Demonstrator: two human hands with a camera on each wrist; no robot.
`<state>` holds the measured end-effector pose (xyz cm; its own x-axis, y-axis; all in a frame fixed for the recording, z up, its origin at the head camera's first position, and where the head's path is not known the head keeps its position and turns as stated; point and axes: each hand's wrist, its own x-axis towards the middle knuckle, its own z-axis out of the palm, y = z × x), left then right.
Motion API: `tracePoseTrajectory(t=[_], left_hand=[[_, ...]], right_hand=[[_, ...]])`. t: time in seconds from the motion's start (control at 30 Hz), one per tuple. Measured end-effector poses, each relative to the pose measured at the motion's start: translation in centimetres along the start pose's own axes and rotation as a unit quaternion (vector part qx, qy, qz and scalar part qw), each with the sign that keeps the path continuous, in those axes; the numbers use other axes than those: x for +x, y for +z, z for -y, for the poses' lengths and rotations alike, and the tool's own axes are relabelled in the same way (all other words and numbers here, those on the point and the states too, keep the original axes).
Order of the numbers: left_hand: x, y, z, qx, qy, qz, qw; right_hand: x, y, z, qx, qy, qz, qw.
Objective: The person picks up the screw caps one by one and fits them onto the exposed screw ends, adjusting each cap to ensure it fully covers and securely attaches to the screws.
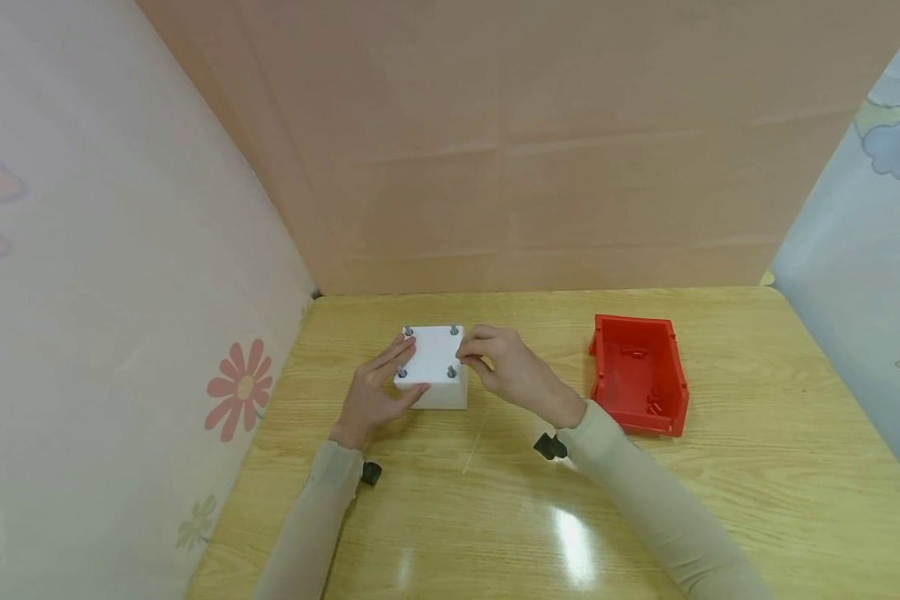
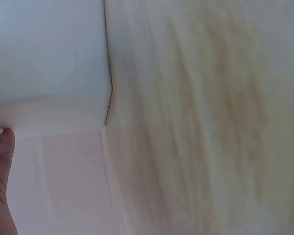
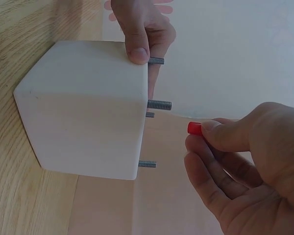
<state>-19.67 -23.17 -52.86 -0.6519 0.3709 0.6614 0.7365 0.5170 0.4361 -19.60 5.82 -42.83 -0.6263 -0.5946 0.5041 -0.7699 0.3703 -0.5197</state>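
Observation:
A white block point(image 1: 432, 354) stands on the table with a metal threaded stud rising near each corner of its top. My left hand point(image 1: 375, 396) holds the block from the left, thumb on the near edge and fingers over the left side. In the right wrist view, my right hand point(image 3: 245, 161) pinches a small red cap point(image 3: 194, 128) between thumb and index finger. The cap is apart from the studs, a short distance off the end of the nearest threaded stud point(image 3: 159, 105). In the head view the cap is hidden by the fingers.
To the right stands a red bin point(image 1: 678, 375) with several small red pieces point(image 1: 654, 402) inside. Small black devices sit at both wrists. A brown panel point(image 1: 525, 167) closes off the back of the wooden table point(image 1: 465, 517), and a patterned sheet point(image 1: 120, 250) hangs on the left.

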Motion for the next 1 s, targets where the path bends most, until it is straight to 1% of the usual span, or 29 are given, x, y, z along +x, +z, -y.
tracePoseTrajectory(t=[0.27,0.73,1.0], left_hand=[[-0.11,0.01,-0.06,0.004,0.006,-0.004,1.0000],[0.07,-0.11,-0.21,0.009,0.008,-0.001,0.9999],[0.02,-0.16,-0.22,0.004,-0.009,0.009,0.9999]], right_hand=[[-0.05,0.37,-0.08,0.002,-0.018,-0.011,0.9998],[0.04,0.59,-0.14,0.016,-0.014,-0.014,0.9997],[0.16,0.83,-0.21,0.033,-0.006,-0.009,0.9994]])
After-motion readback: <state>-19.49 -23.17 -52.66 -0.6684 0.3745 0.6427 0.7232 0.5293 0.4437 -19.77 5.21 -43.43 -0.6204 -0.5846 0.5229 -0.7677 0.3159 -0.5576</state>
